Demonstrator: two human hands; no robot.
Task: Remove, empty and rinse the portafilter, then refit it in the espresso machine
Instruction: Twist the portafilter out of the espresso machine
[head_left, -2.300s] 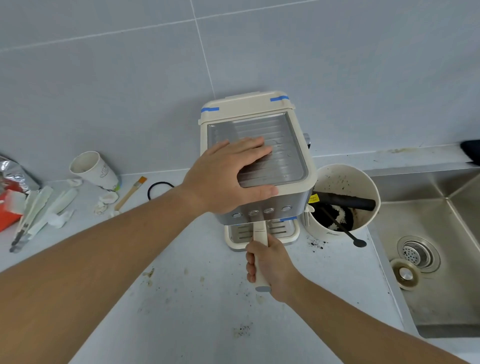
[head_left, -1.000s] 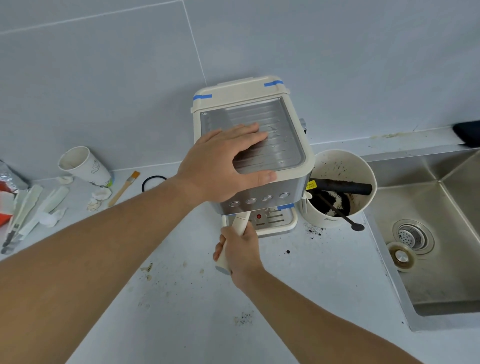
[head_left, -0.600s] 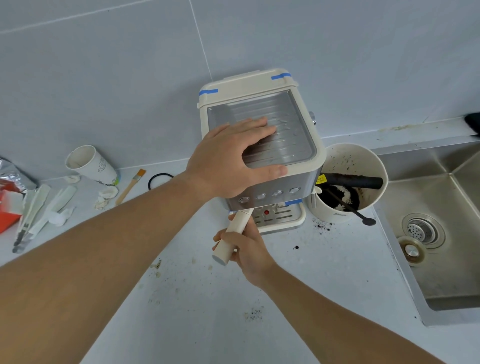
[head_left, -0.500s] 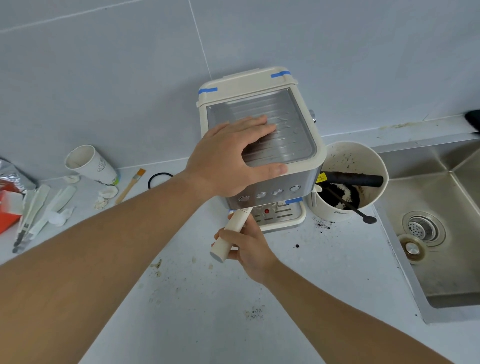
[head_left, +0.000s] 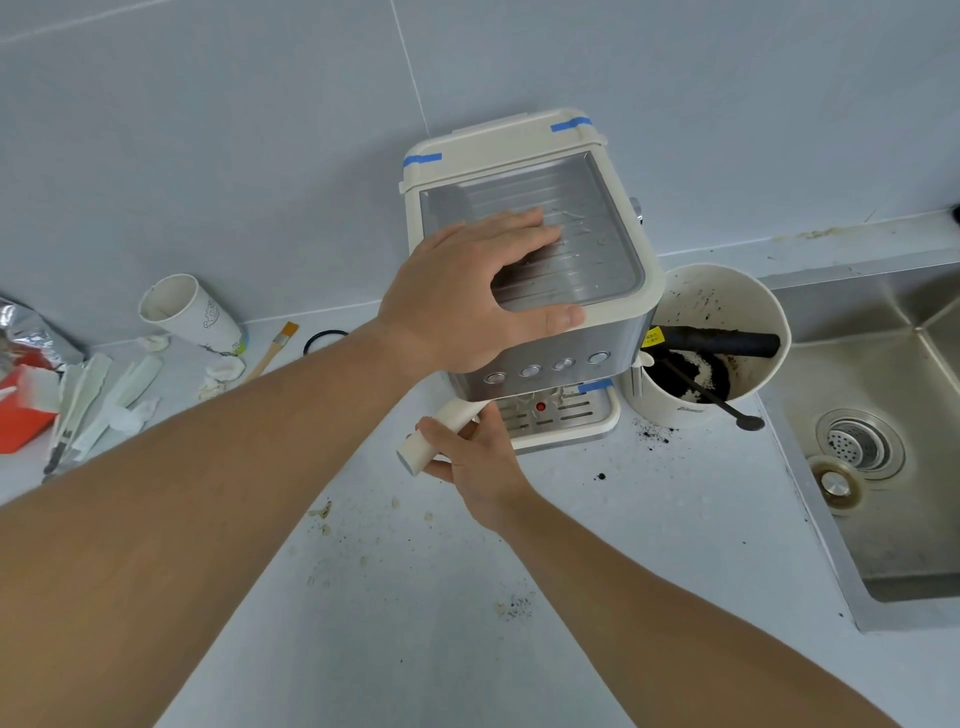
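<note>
A cream and steel espresso machine (head_left: 597, 218) stands against the grey wall. My left hand (head_left: 467, 301) lies flat on its ribbed top tray, fingers spread, thumb over the front edge. Below the front panel, my right hand (head_left: 472, 457) is wrapped around the cream handle of the portafilter (head_left: 431, 436), which points out to the left. The portafilter's basket end is hidden under the machine's front. The drip tray (head_left: 566, 421) shows beneath, with a red dot.
A white knock bin (head_left: 727, 312) with coffee grounds, a black bar and a spoon stands right of the machine. A steel sink (head_left: 883, 467) with a drain lies further right. At left are a tipped paper cup (head_left: 192, 312), a brush (head_left: 270, 351), wrappers and a red box. Grounds speckle the counter.
My right hand has swung the portafilter handle from pointing straight at me round to the left. My left hand has stayed flat on the machine's top.
</note>
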